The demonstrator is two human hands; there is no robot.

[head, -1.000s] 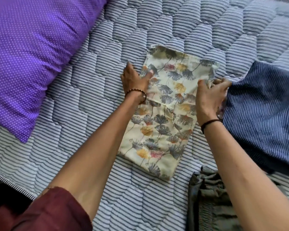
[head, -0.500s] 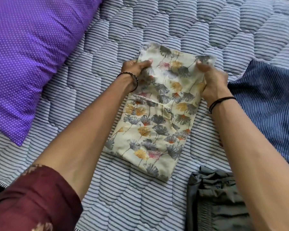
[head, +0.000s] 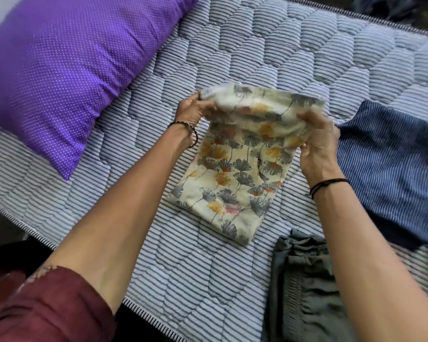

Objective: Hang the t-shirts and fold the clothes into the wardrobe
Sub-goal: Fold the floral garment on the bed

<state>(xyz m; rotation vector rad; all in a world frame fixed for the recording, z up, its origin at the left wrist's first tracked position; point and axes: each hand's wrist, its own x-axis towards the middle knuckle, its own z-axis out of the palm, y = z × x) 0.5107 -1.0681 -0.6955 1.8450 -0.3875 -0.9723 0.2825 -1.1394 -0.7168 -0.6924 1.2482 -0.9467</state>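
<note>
Both hands lift the far end of the floral cloth (head: pixel 235 174) on the bed (head: pixel 208 275).
The left hand (head: pixel 192 112) and right hand (head: pixel 318 141) each pinch a far corner with curled fingers, raising that end; the near end lies flat between the pillow (head: pixel 59 70) and the blue garment (head: pixel 391 159).
</note>
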